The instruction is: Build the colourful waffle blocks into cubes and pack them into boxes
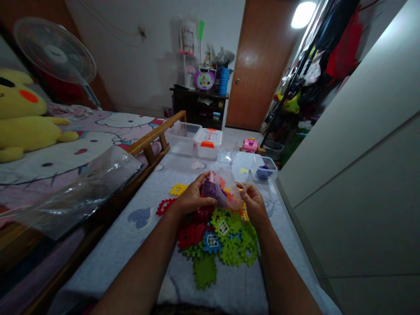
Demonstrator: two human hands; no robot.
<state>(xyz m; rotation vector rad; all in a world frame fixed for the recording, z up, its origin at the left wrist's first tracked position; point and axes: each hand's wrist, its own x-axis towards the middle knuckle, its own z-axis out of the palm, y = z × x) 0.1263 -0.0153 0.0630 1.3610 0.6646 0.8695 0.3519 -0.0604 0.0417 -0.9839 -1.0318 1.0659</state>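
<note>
A clear plastic container [232, 192] is held tilted between my hands, above a pile of toy pieces. My left hand [193, 195] is closed around its left side, where purple pieces [210, 189] show; I cannot tell whether they are all inside. At the opposite side, my right hand [253, 202] pinches the container's rim. Beneath lie notched plastic building pieces: lime green ones [234, 240], red ones [191, 235], a blue one with a white window [212, 242] and a darker green square [205, 271]. A yellow piece [179, 189] lies beyond my left hand.
At the far end of the cloth-covered surface [138, 245] stand an open clear bin [183, 139], an orange-latched box [207, 143] and a small tub [263, 168] with purple pieces. A wooden bed rail [154, 139] borders the left, a pale cabinet [357, 175] the right.
</note>
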